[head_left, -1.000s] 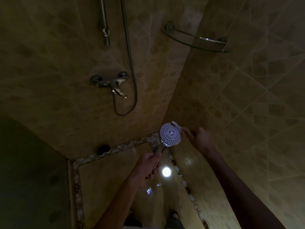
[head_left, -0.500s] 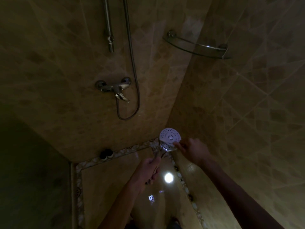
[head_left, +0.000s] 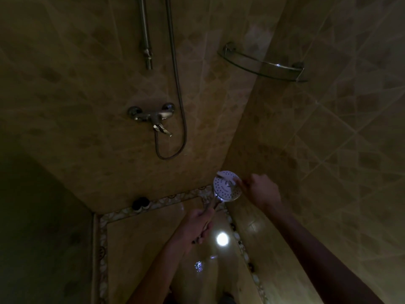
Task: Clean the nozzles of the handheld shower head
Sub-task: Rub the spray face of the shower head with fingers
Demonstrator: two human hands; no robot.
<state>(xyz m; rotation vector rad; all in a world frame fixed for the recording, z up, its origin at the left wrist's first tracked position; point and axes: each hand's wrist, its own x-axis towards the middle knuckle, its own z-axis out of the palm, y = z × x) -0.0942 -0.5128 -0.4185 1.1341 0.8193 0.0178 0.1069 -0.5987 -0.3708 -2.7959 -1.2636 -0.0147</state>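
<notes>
Shower head (head_left: 226, 187) low in tiled corner, nozzle face up toward camera. Left hand (head_left: 198, 224) wrapped round its handle. Right hand (head_left: 259, 188) curled at face's right edge, pinching pale brush-like tool (head_left: 225, 177) laid across nozzles; tool blurred.

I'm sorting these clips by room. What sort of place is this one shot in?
A tiled shower stall in a bathroom, dimly lit. A mixer tap with a hose is mounted on the wall, a corner shelf sits above, and the left hand holds a shower head.
</notes>
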